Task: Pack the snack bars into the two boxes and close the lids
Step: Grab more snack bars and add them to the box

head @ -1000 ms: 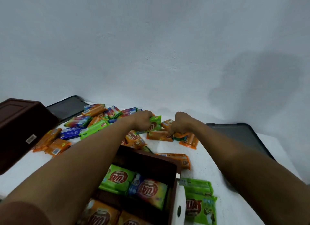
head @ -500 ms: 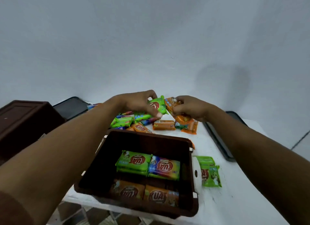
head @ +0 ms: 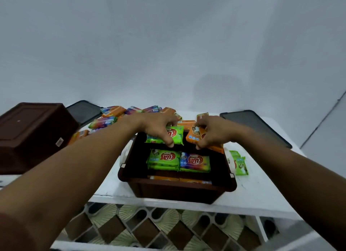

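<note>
An open brown box [head: 179, 189] stands at the table's front edge. Inside lie a green bar [head: 162, 158], a blue bar [head: 194, 161] and orange bars [head: 179, 179] along the near wall. My left hand [head: 159, 127] grips green snack bars [head: 176, 136] over the box's far left part. My right hand [head: 211, 132] grips orange snack bars [head: 192, 135] over the far right part. A heap of loose bars [head: 119, 113] lies behind the box. A second brown box [head: 31, 130] sits upside down at the left.
Two dark lids lie flat on the white table [head: 262, 190], one at the back left [head: 84, 111] and one at the right [head: 256, 125]. Green bars [head: 240, 164] lie right of the open box. Patterned floor tiles [head: 149, 230] show below the table's front edge.
Both hands have lifted bars from the heap and drawn them back toward me, and they now hang over the far end of the open box. The camera has tilted down.
</note>
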